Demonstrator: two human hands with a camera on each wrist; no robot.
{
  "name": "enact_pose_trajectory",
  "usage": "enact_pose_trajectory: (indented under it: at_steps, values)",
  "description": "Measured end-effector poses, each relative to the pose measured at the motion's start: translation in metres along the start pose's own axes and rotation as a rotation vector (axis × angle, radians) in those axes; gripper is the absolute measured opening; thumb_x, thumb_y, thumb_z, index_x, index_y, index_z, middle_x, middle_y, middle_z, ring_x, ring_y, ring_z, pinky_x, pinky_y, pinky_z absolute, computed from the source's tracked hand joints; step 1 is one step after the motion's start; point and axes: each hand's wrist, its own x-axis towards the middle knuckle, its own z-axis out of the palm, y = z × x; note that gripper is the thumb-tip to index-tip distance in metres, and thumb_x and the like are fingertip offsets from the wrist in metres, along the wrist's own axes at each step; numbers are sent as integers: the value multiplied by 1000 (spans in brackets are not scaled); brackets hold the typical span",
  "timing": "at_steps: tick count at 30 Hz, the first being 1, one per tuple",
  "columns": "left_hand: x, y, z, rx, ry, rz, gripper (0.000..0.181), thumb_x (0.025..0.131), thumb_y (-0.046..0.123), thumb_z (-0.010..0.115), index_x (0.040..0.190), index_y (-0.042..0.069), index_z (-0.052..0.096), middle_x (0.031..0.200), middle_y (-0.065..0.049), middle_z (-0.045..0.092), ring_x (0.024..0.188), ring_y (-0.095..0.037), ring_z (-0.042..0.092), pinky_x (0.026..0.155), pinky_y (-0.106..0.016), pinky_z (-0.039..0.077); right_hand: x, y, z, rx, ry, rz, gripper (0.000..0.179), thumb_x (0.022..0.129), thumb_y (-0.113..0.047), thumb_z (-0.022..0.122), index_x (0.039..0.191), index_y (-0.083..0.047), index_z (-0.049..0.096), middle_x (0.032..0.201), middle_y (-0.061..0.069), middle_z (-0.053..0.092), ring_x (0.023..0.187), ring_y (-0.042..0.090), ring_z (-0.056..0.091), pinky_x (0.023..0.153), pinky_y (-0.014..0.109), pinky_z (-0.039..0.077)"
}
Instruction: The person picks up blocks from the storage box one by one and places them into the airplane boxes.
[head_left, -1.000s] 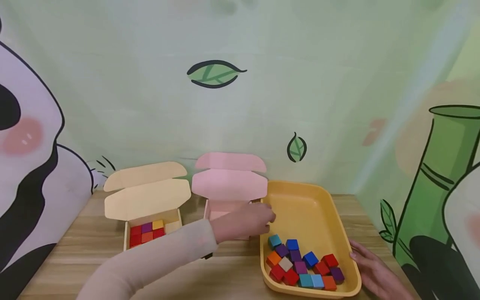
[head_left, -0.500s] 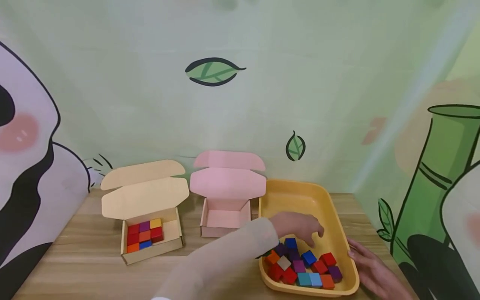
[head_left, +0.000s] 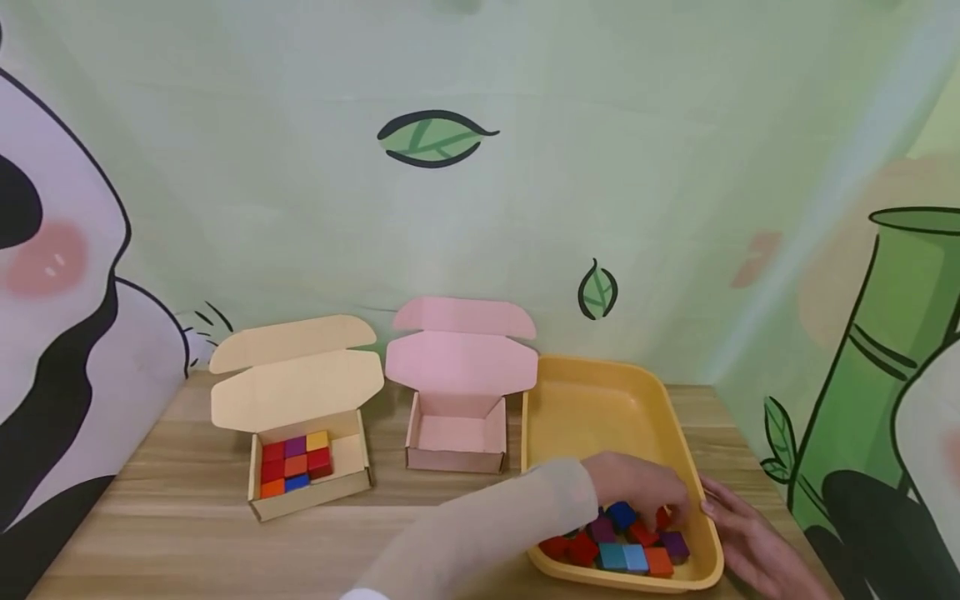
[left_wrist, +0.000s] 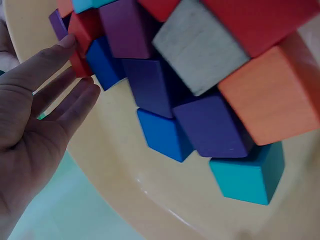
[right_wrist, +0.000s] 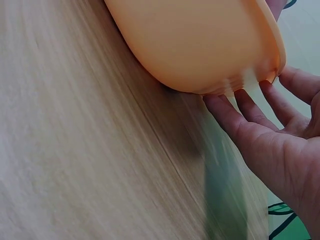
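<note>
My left hand [head_left: 637,483] reaches down into the yellow tray [head_left: 600,417], over the loose cubes at its near end. In the left wrist view its thumb and fingers lie on either side of a red cube [left_wrist: 80,65], fingers fairly straight; the cube rests among the others. Blue, purple, orange, teal and grey cubes lie close by, including a teal cube [left_wrist: 247,175] and a grey cube [left_wrist: 200,47]. My right hand [head_left: 750,533] rests against the tray's right outer wall, with fingertips touching it in the right wrist view.
Left on the wooden table [head_left: 187,542] stands an open tan box [head_left: 311,500] with several coloured cubes inside. An open pink box [head_left: 456,458] with bare floor sits between it and the tray. A printed cloth backdrop [head_left: 300,233] rises behind.
My left hand has moved right and down, from beside the pink box across the tray to the cubes at its near right. My right hand has stayed at the tray's side.
</note>
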Motion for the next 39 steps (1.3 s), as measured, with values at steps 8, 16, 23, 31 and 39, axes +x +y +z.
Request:
enact_pose_trajectory:
  at_steps: [8, 16, 23, 31, 39]
  values:
    - [1, -3, 6, -27, 48, -58, 27, 85, 17, 84, 110, 22, 72, 101, 12, 65, 90, -2, 53, 80, -9, 41, 0, 0, 0, 22, -35, -5, 58, 111, -20, 42, 161, -25, 13, 127, -11, 55, 119, 12, 60, 109, 44, 43]
    - [-2, -1, 10, -60, 82, -91, 24, 79, 12, 88, 90, 19, 68, 90, 10, 61, 79, -4, 52, 68, -13, 42, 2, 4, 1, 1, -58, -23, 78, 111, -19, 40, 158, -9, -22, 125, -13, 55, 118, 12, 60, 109, 45, 44]
    - [-9, 0, 1, 17, 138, -154, 20, 84, 6, 81, 90, 21, 70, 91, 11, 60, 79, -5, 54, 65, -14, 44, 2, -1, 3, -23, -12, -21, 82, 111, -22, 42, 157, -11, -25, 124, -15, 53, 117, 7, 60, 109, 42, 44]
    - [-34, -4, -24, 74, 254, -180, 13, 90, 9, 75, 93, 21, 73, 90, 12, 64, 80, -5, 54, 70, -12, 44, 2, -3, 3, -52, 20, -16, 82, 110, -24, 44, 159, -12, -21, 129, -15, 47, 114, 3, 59, 109, 41, 44]
    - [-58, -5, -47, -20, 383, -199, 14, 94, 21, 74, 108, 19, 76, 94, 12, 67, 80, -3, 56, 70, -9, 44, 3, 1, 2, -85, 71, 5, 82, 110, -25, 46, 160, -10, -17, 150, 5, 32, 113, 5, 58, 110, 43, 43]
